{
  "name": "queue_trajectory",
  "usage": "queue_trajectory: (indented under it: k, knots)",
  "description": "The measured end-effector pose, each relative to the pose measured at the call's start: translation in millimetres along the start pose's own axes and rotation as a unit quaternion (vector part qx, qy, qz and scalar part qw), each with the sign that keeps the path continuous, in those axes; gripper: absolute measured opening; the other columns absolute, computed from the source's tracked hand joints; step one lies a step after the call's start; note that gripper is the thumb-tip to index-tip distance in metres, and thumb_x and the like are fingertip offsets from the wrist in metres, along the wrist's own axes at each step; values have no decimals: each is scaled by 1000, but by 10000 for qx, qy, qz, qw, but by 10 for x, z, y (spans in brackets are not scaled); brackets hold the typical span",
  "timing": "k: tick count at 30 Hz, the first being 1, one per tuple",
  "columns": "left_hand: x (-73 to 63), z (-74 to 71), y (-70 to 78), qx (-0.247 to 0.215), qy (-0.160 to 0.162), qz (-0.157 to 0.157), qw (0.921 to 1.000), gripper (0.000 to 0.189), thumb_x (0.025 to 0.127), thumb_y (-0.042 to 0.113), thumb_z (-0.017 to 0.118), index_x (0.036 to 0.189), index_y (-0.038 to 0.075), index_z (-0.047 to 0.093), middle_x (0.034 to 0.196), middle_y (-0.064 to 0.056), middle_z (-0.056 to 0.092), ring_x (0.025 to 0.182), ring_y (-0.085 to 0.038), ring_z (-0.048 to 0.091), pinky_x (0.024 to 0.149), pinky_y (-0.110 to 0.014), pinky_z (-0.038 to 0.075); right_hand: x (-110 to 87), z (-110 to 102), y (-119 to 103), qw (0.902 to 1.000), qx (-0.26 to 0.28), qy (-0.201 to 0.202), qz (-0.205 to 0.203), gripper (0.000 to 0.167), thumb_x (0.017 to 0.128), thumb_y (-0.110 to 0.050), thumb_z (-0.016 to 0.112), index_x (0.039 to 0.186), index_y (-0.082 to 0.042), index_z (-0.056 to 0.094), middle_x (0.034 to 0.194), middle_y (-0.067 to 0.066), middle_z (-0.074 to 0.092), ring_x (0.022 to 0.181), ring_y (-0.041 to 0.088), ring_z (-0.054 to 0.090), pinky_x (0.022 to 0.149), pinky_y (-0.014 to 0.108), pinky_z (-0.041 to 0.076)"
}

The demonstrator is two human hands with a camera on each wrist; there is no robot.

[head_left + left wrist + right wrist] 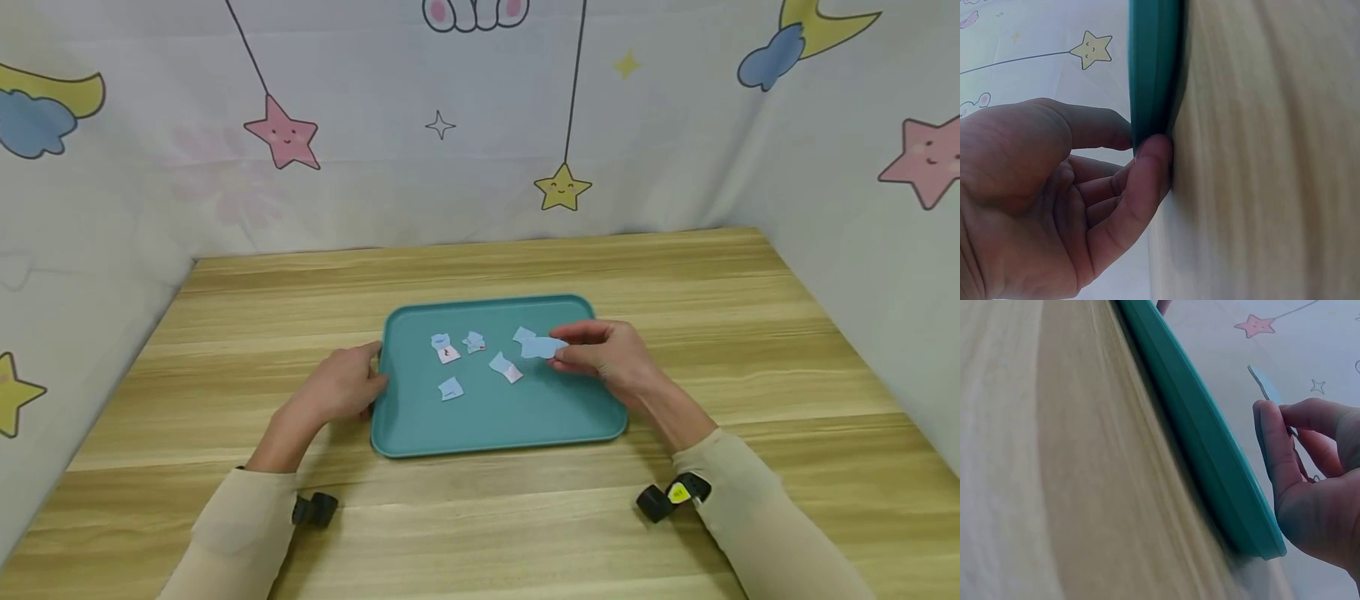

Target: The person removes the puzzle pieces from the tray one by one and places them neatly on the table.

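A teal tray [555, 417] lies on the table with several small jigsaw puzzle pieces on it. My left hand [343, 383] holds the tray's left rim; the left wrist view has thumb and fingers at the edge of the tray [1155, 69]. Over the right part of the tray, my right hand [611, 354] pinches a pale blue puzzle piece [538, 347] between thumb and fingers. That piece [1263, 381] is seen nearly edge-on in the right wrist view. Just behind it is another pale blue piece [523, 333], partly covered in the head view.
Two joined-looking pieces [445, 347] lie at the tray's left, near a small patterned cluster [474, 342]. A blue-and-pink piece [506, 367] is mid-tray, and a single piece [451, 388] sits nearer the front. A printed cloth [480, 192] hangs behind the wooden table [480, 525].
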State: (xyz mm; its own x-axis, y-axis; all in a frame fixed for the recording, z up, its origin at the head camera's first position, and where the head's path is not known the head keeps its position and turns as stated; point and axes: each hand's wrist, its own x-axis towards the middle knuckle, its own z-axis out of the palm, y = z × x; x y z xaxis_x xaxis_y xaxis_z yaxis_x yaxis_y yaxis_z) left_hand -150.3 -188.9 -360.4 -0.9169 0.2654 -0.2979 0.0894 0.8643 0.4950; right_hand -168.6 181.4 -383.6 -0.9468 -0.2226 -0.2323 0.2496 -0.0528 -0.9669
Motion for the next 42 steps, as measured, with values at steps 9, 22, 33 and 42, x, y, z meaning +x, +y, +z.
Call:
queue_trajectory:
  k: [9, 22, 33, 42]
  knots:
    - [-4, -1, 1, 8, -11, -34, 10000, 67, 104, 10, 50, 160, -16, 24, 69, -6, 68, 51, -14, 63, 57, -30, 50, -8, -38, -28, 9996, 254, 84, -37, 40, 96, 8, 68, 135, 13, 63, 98, 4, 79, 86, 16, 81, 81, 29, 64]
    - [-15, -5, 17, 94, 15, 46, 9999, 65, 104, 10, 50, 159, -16, 26, 70, -5, 68, 53, -15, 62, 60, -30, 48, 30, -100, -11, 9963, 726, 329, -305, 27, 93, 13, 68, 108, -7, 80, 94, 5, 80, 83, 19, 81, 78, 30, 64]
    - [-48, -38, -16, 234, -32, 57, 9997, 65, 104, 11, 52, 158, -17, 28, 75, -5, 70, 57, -14, 64, 66, -31, 50, 32, -181, -30, 9939, 916, 472, -402, 32, 92, 14, 69, 98, -14, 82, 92, 5, 80, 83, 18, 81, 78, 29, 64]
    - [-71, -57, -22, 305, -106, -36, 9995, 67, 102, 11, 53, 158, -17, 28, 76, -5, 69, 59, -15, 64, 67, -32, 50, 33, -265, -30, 9929, 980, 591, -326, 32, 91, 14, 70, 98, -14, 82, 93, 5, 80, 84, 18, 81, 80, 29, 63]
